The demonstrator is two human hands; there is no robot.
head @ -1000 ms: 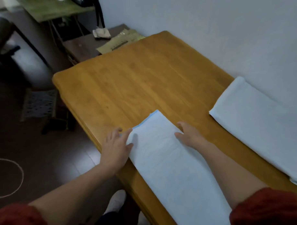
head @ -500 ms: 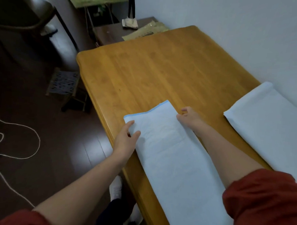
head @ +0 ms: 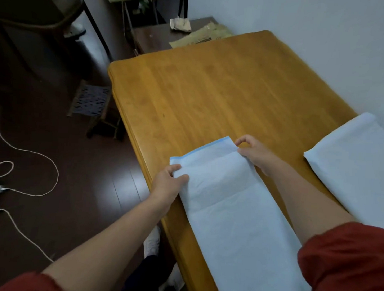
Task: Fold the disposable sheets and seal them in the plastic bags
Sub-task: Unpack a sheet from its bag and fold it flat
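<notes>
Left hand (head: 166, 183), right hand (head: 256, 153) now pinch sheet (head: 238, 223) — lifted.

Wood table (head: 210, 91) is set w/ right edge against white wall (head: 299, 29). Dark side table (head: 151, 37) is seen at its far edge; dark floor (head: 42, 216), stool (head: 90, 100) & cord (head: 34, 152) off left edge.
</notes>
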